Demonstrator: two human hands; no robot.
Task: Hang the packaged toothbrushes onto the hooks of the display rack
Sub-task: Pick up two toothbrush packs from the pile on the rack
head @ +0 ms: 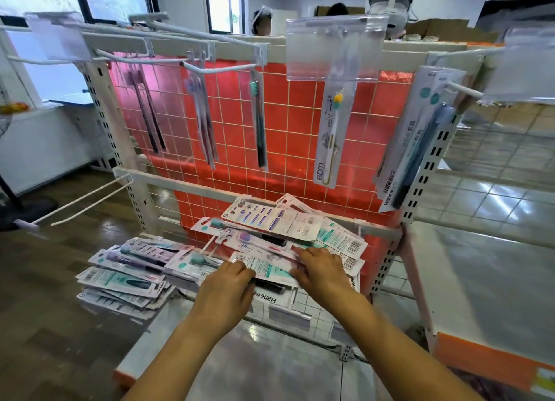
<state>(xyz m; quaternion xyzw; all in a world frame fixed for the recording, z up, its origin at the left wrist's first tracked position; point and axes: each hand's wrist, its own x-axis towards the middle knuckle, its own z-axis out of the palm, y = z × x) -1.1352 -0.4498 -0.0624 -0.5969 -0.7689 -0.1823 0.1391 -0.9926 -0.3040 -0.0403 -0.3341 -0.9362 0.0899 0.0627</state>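
A heap of packaged toothbrushes [288, 229] lies across the lower hooks of the white display rack [210, 190]. My left hand [228, 289] and my right hand [321, 268] both reach into the heap. Each hand's fingers curl on the ends of a white and teal pack [270, 270] lying face down. A second pile of packs [129, 274] sits lower at the left. Packs hang from the upper hooks: a dark pair [147, 115], a purple pair [202, 115], a teal one [258, 115], a yellow-headed one [333, 136] and a blue one [420, 142].
A bare double hook [87, 199] sticks out at the rack's lower left. Clear price-tag holders [333, 46] hang on the upper hook ends. A red grid panel [288, 124] backs the rack. A neighbouring shelf [480, 268] stands at the right. People stand behind the rack.
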